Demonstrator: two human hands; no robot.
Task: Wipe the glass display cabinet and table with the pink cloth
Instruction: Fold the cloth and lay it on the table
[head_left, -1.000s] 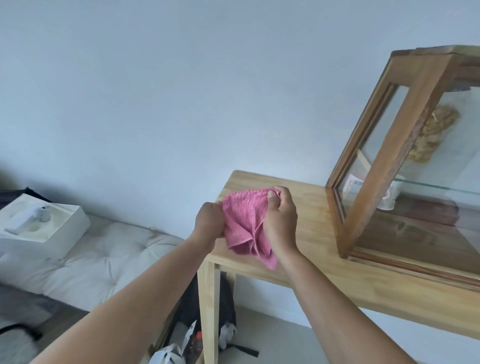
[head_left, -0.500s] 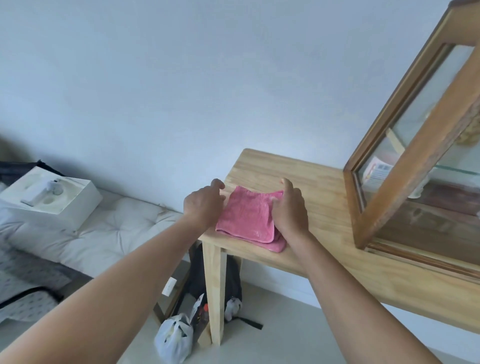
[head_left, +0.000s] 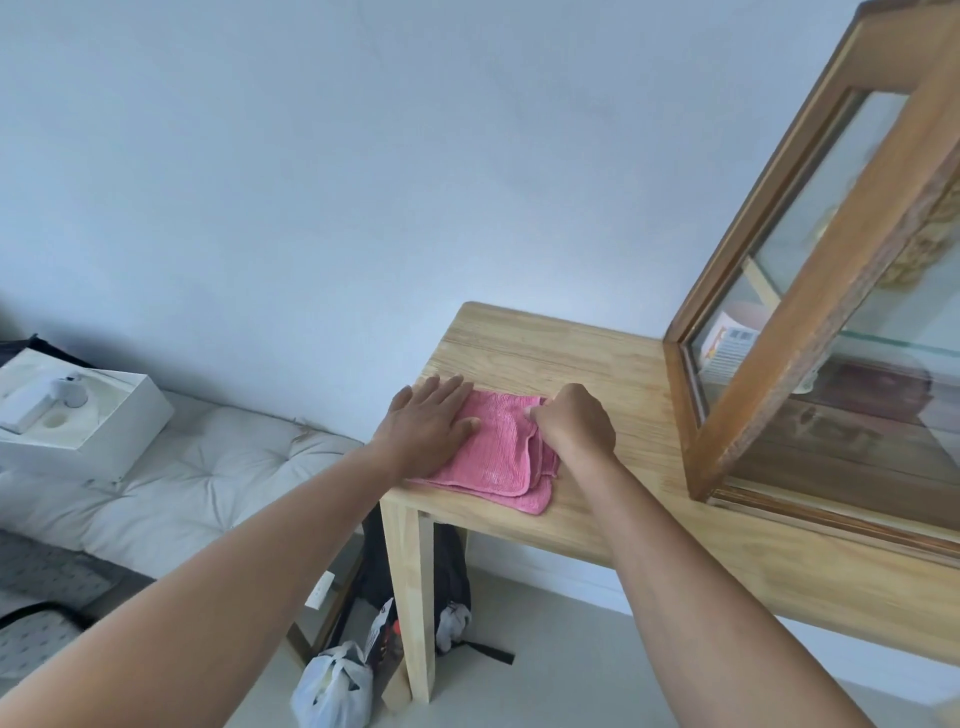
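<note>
Folded cloth (head_left: 493, 457) lay flat on table (head_left: 597, 358), near left corner. Left hand (head_left: 434, 423) spread flat, pressed on cloth's left part. Right hand (head_left: 574, 421) curled, pinched cloth's right edge. Cabinet (head_left: 810, 322) stood right of cloth, well apart.

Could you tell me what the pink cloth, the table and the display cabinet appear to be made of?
Pink cloth: soft ribbed textile, probably microfibre, with stitched hems. Table: pale wood, smooth matte finish, grain lines visible. Display cabinet: darker, worn wooden frame around clear panes that look like glass, given their reflections.
</note>
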